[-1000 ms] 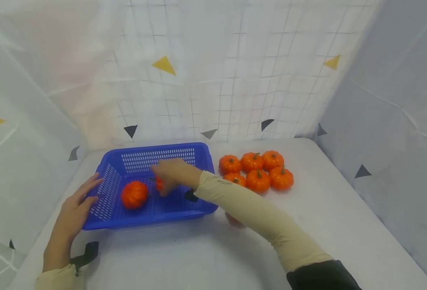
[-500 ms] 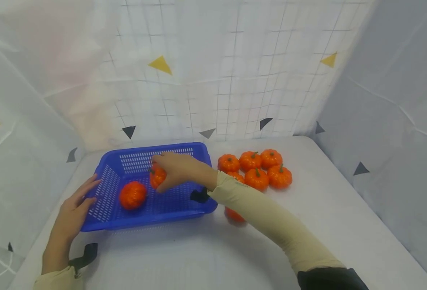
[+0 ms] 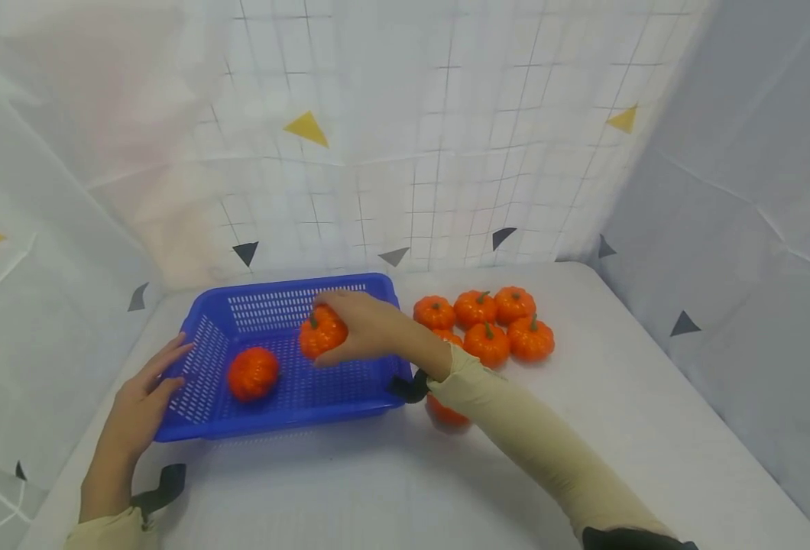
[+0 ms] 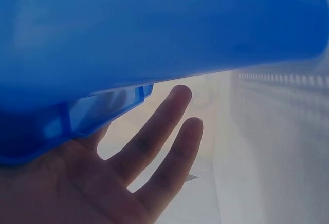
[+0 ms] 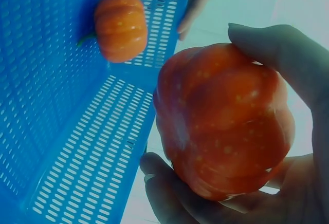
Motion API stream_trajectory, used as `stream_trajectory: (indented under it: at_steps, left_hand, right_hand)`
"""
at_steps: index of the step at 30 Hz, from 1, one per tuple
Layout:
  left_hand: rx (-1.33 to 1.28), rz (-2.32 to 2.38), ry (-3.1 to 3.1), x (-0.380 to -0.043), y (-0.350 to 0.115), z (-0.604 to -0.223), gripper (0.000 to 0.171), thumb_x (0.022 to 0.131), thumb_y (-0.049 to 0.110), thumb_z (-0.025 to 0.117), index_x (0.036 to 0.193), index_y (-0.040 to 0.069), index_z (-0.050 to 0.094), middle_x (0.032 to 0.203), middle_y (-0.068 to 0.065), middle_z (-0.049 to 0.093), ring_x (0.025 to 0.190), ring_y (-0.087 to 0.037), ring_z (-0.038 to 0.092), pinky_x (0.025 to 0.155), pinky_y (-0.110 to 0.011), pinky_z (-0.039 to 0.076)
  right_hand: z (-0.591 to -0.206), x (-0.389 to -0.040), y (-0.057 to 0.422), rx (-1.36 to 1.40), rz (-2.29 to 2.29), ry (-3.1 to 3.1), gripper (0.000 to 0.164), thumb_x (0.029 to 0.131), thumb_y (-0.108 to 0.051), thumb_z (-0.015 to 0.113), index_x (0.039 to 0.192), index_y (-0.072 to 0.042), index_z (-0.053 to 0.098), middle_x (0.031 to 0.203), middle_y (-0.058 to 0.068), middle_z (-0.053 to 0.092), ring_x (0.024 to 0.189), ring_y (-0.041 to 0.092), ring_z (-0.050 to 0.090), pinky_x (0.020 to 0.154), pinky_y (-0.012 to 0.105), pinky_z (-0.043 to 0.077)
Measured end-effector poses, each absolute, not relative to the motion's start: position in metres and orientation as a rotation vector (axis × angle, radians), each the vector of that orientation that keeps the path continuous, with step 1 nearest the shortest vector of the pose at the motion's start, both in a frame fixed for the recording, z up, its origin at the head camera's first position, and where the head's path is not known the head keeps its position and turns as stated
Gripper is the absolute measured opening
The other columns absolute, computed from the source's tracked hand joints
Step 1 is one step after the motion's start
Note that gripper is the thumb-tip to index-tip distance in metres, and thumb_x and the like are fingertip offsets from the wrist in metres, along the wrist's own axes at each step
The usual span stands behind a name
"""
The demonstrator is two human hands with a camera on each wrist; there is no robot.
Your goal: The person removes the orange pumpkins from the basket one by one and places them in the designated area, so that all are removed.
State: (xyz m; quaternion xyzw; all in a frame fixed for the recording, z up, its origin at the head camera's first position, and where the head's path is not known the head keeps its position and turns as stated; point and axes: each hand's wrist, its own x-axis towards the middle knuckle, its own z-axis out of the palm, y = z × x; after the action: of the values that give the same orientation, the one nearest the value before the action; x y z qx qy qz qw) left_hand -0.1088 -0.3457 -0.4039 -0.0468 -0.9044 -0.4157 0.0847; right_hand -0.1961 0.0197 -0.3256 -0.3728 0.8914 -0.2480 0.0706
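My right hand (image 3: 370, 327) grips a small orange pumpkin (image 3: 321, 334), thumb on one side and fingers on the other. In the head view this pumpkin appears over the right half of the blue basket (image 3: 302, 418); its green stem points up. The right wrist view shows the held pumpkin (image 5: 223, 121) large and close. Another pumpkin (image 3: 254, 374) lies tipped over in the basket's left half. At the basket's left end my left hand (image 3: 133, 409) touches the rim, its fingers spread. Two of those fingers (image 4: 149, 142) stretch out straight below the rim in the left wrist view.
Several more pumpkins (image 3: 487, 345) stand grouped on the white table (image 3: 584, 428), right of the basket. One nearer pumpkin (image 3: 448, 412) is partly hidden by the right forearm. White sheeting (image 3: 391, 153) rises behind the table, and a grey sheet (image 3: 742, 198) borders the right.
My right hand has drawn the pumpkin rightward across the basket, and more of that pumpkin now shows. The left hand and the other pumpkins have stayed in place.
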Motion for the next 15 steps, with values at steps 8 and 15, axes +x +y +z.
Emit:
stream_trajectory:
  at_steps: [8, 15]
  left_hand:
    - [-0.139, -1.227, -2.700, -0.107, -0.345, -0.403, 0.049, 0.111, 0.015, 0.042, 0.159, 0.006, 0.041, 0.169, -0.017, 0.025, 0.152, -0.050, 0.014, 0.111, -0.081, 0.011]
    - [-0.151, -1.224, -2.700, -0.108, -0.346, -0.403, 0.049, 0.111, 0.015, 0.041, 0.159, 0.006, 0.041, 0.169, -0.016, 0.024, 0.153, -0.050, 0.014, 0.111, -0.081, 0.011]
  right_hand:
    - [-0.328, -0.186, 0.037, -1.118, -0.921, 2.662, 0.084, 0.081, -0.053, 0.085, 0.148, -0.015, 0.050, 0.127, -0.004, 0.061, 0.105, 0.012, 0.057, 0.081, 0.023, 0.055]
    - [-0.329, -0.178, 0.051, -1.054, -1.085, 2.631, 0.085, 0.079, -0.051, 0.087, 0.148, -0.018, 0.050, 0.130, -0.005, 0.060, 0.106, 0.013, 0.060, 0.079, 0.026, 0.058]
